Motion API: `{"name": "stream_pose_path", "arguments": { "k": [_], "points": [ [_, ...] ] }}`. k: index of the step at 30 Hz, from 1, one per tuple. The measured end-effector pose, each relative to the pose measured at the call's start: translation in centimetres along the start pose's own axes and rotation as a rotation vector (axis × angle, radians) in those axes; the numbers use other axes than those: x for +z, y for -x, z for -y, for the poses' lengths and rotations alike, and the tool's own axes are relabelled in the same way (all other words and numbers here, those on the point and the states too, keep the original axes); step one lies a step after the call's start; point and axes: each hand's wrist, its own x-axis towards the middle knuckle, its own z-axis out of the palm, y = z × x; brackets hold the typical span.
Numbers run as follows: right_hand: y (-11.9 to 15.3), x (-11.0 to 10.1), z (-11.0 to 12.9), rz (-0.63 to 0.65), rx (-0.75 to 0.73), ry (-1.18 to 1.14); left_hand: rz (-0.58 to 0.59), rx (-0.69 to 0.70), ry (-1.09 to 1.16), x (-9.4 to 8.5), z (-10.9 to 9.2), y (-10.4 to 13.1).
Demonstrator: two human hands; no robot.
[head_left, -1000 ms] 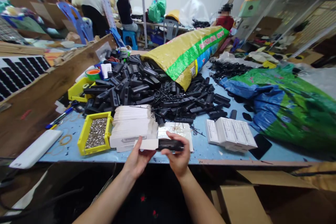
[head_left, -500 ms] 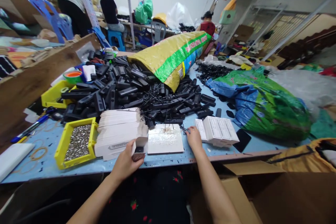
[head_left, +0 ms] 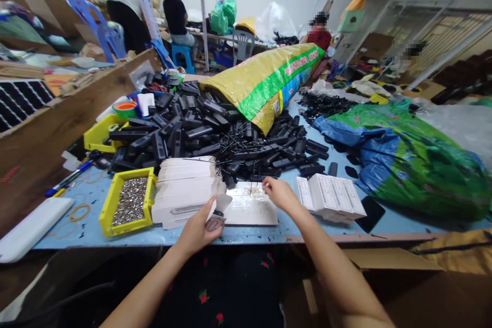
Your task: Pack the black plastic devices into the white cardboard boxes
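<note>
My left hand (head_left: 200, 228) is closed around a small white carton (head_left: 216, 221) with its end flap up and something dark inside. Over the right part of a white board (head_left: 249, 210), my right hand (head_left: 279, 192) has its fingertips pinched together; what they hold, if anything, is too small to make out. Thin black sticks (head_left: 251, 187) stand at the board's far edge. Left of the board lies a stack of flat white cartons (head_left: 188, 189). Folded white boxes (head_left: 332, 197) stand in a row to the right of my right hand.
A yellow bin (head_left: 128, 202) holds small metal parts. Black plastic pieces (head_left: 200, 133) are heaped behind the cartons, under a yellow-green sack (head_left: 265, 82). A green and blue bag (head_left: 407, 159) lies at right, above an open cardboard box (head_left: 403, 287). Other people sit farther back.
My right hand has moved left and away from me, from beside the white boxes to over the board. My left hand has tilted the carton. The camera view has shifted left.
</note>
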Motion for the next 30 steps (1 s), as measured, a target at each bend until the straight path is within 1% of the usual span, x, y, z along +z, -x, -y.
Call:
{"name": "stream_pose_path", "arguments": {
  "k": [1, 2, 3, 4, 5, 7, 8, 9, 10, 11, 12, 13, 14, 15, 16, 17, 20, 21, 23, 24, 25, 26, 28, 30],
  "points": [
    [0.7, 0.4, 1.4, -0.037, -0.054, -0.131, 0.003, -0.011, 0.012, 0.1, 0.0, 0.0],
    [1.6, 1.0, 2.8, -0.099, -0.115, -0.334, 0.013, -0.028, 0.028, 0.2, 0.1, 0.1],
    [2.5, 1.9, 4.2, -0.153, -0.174, -0.54, 0.019, -0.052, 0.049, 0.4, 0.2, 0.1],
    [3.3, 2.8, 5.4, -0.198, -0.239, -0.67, 0.018, -0.078, 0.072, 0.6, 0.3, 0.1],
    [3.9, 3.8, 6.4, -0.238, -0.304, -0.741, 0.007, -0.092, 0.094, 0.7, 0.5, 0.1],
    [4.6, 5.5, 7.5, -0.301, -0.388, -0.74, -0.023, -0.075, 0.121, 1.0, 1.0, 0.2],
    [4.6, 6.2, 7.7, -0.332, -0.378, -0.76, -0.033, -0.052, 0.124, 1.1, 1.2, 0.1],
    [4.5, 6.9, 7.7, -0.345, -0.336, -0.828, -0.029, -0.028, 0.123, 1.1, 1.4, 0.1],
    [4.2, 7.5, 7.6, -0.326, -0.282, -0.938, -0.01, -0.013, 0.123, 1.2, 1.5, 0.0],
    [3.9, 8.1, 7.5, -0.268, -0.245, -1.057, 0.01, -0.012, 0.13, 1.2, 1.5, -0.1],
    [3.7, 8.6, 7.4, -0.189, -0.248, -1.154, 0.026, -0.025, 0.149, 1.2, 1.4, -0.3],
    [3.5, 9.1, 7.4, -0.116, -0.291, -1.212, 0.042, -0.045, 0.183, 1.2, 1.2, -0.4],
    [3.3, 9.5, 7.6, -0.065, -0.362, -1.232, 0.054, -0.068, 0.224, 1.2, 0.9, -0.6],
    [3.2, 9.8, 7.8, -0.045, -0.429, -1.226, 0.06, -0.095, 0.261, 1.2, 0.7, -0.8],
    [3.2, 9.9, 8.0, -0.054, -0.468, -1.213, 0.063, -0.122, 0.288, 1.2, 0.5, -1.0],
    [3.3, 10.0, 8.2, -0.066, -0.471, -1.208, 0.069, -0.144, 0.299, 1.1, 0.3, -1.1],
    [3.3, 9.6, 8.6, -0.082, -0.394, -1.234, 0.073, -0.2, 0.262, 1.0, 0.4, -1.1],
    [3.3, 9.5, 8.5, -0.098, -0.405, -1.219, 0.074, -0.207, 0.258, 0.9, 0.5, -1.0],
    [3.6, 9.3, 8.4, -0.136, -0.51, -1.128, 0.075, -0.2, 0.268, 0.9, 0.8, -0.8],
    [3.9, 9.5, 8.4, -0.15, -0.566, -1.064, 0.063, -0.192, 0.278, 1.0, 0.8, -0.7],
    [4.3, 9.7, 8.4, -0.153, -0.591, -1.006, 0.03, -0.193, 0.295, 1.1, 0.6, -0.7],
    [4.8, 10.1, 8.5, -0.149, -0.584, -0.963, -0.016, -0.208, 0.322, 1.1, 0.2, -0.5],
    [6.0, 10.9, 8.7, -0.151, -0.522, -0.893, -0.092, -0.264, 0.396, 1.1, -0.8, -0.2],
    [6.8, 11.0, 8.2, -0.157, -0.472, -0.801, -0.072, -0.279, 0.482, 0.4, -1.6, 0.2]
  ]
}}
